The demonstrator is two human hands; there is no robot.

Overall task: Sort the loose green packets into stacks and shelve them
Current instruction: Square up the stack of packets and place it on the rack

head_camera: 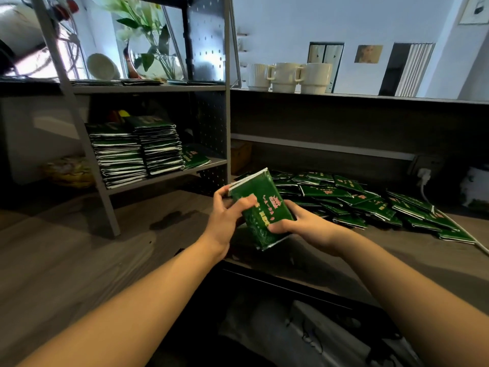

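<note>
the wooden counter (79,255) runs from the near left to the far right, and a grey metal shelf rack (158,88) stands on its far left part. on the rack's lower shelf (169,176) two tall stacks of green packets (137,152) stand side by side, touching, with a single packet (195,157) lying flat just to their right. on the far right of the counter a loose pile of green packets (370,205) is spread out, many overlapping and lying at odd angles. three cream mugs (288,76) sit on the ledge above it.

in the middle, near the pile's left edge, both hands hold a small bundle of packets (260,210) above the counter. the left hand (225,215) grips the bundle's left side with its thumb over the front face and fingers curled behind; the right hand (299,221) grips the lower right corner, fingers wrapped under it. the bundle is tilted, its top edge leaning toward the rack.

this looks like the squaring-up step: a handful gathered from the pile is being evened into a neat stack. much of the pile is still unsorted, so the task seems about midway. the next move likely calls for aligning the edges, then carrying the bundle left to the lower shelf and setting it flat beside the two stacks without knocking them.
</note>
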